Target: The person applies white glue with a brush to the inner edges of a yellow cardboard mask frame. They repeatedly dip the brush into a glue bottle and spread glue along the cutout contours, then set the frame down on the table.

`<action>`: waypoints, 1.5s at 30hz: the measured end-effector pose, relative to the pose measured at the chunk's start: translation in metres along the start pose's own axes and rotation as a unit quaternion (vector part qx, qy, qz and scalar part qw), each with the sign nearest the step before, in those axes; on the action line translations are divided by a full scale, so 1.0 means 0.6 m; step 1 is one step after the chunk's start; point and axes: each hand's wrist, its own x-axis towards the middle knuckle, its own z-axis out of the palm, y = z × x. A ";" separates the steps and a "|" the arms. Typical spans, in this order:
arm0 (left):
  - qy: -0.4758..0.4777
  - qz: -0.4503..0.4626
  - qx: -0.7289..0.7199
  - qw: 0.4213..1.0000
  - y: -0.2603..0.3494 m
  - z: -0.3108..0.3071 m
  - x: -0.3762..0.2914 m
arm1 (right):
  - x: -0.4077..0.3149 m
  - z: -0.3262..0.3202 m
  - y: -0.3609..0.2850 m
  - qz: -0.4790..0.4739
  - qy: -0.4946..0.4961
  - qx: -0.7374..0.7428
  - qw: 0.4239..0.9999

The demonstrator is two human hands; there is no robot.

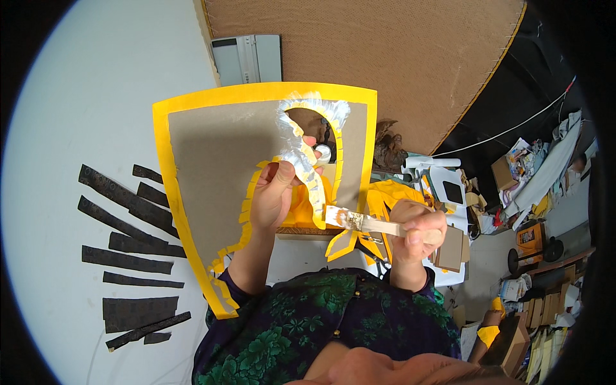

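My left hand [275, 192] holds up a grey board panel [216, 144] edged with yellow material, gripping it beside a curved cutout. Snipped yellow tabs line the cutout, and white paste is smeared around its upper curve and down a narrow strip [315, 192]. My right hand [418, 233] grips the wooden handle of a flat paintbrush [356, 221]. White paste coats the brush's bristles, whose tip is at the lower end of the strip; whether they touch is unclear. Behind the panel's opening, a piece of yellow material [301, 204] and a small white round object [323, 154] show.
Several dark strips [127, 255] lie on the white surface at left. A grey paper trimmer [248, 57] stands beyond the panel. Black-handled scissors [378, 257], yellow material [394, 190] and board pieces [450, 250] lie to the right. A large brown textured panel [365, 48] spans the top.
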 end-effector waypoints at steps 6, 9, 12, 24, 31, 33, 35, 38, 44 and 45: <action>-0.002 0.004 -0.016 1.000 -0.001 -0.005 0.000 | -0.010 0.005 0.005 0.031 0.008 -0.029 0.999; 0.002 0.003 -0.013 1.000 0.002 -0.001 0.001 | -0.001 0.005 0.001 -0.001 0.013 -0.009 1.000; 0.000 0.005 -0.017 1.000 0.001 -0.003 -0.001 | 0.001 0.019 0.005 0.042 -0.012 -0.081 0.996; -0.012 0.023 0.024 0.999 0.006 0.000 0.001 | 0.000 0.013 -0.005 0.052 -0.007 -0.006 0.999; 0.000 0.031 0.020 0.999 0.013 0.013 0.004 | 0.002 0.007 -0.003 0.135 0.005 0.035 0.990; -0.006 0.031 0.020 0.999 0.012 0.011 0.003 | 0.005 0.007 0.000 0.122 0.009 0.039 0.992; -0.007 0.029 0.022 0.999 0.010 0.010 0.003 | 0.005 0.008 0.002 0.125 0.011 0.037 0.991; -0.004 0.028 0.022 0.999 0.012 0.012 0.003 | 0.006 0.010 -0.001 0.140 0.015 0.038 0.989; -0.011 0.030 0.023 0.999 0.011 0.001 0.000 | 0.003 0.010 -0.006 0.159 0.019 0.050 0.986; -0.010 0.033 0.021 0.999 0.011 0.000 0.000 | -0.001 0.006 -0.008 0.152 0.016 0.073 0.986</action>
